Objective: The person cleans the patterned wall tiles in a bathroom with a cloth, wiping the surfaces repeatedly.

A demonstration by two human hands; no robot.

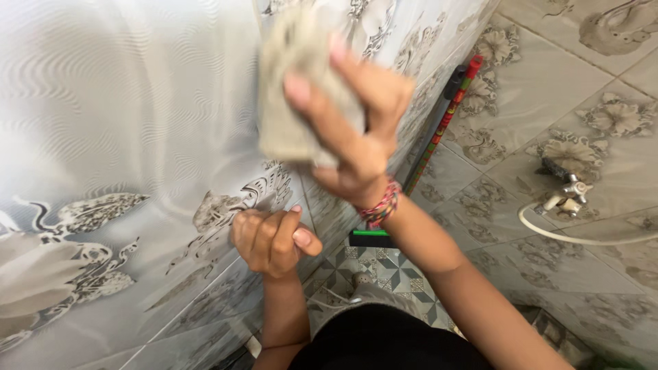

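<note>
Head view: right hand (356,130) is gripping a pale grey cloth (295,89), fingers spread over it, thumb wrapping under, and is pressing it flat against the patterned wall tile (103,137). Cloth is blurring, so its texture can't be read. A red-and-white beaded bracelet (381,205) is sitting on that wrist.

Left hand (271,240) is sitting below and slightly left of the right one, curled into a loose fist, knuckles resting against the same tile, nothing visibly in it.

Beyond the right wrist, a long-handled broom (439,130) with red-green handle is leaning in the wall corner; its green-and-black head (370,238) is lying on the floor just beside the right forearm. Farther right of the hand, a metal tap (567,192) with a white hose (582,236) is sticking out of the other wall
</note>
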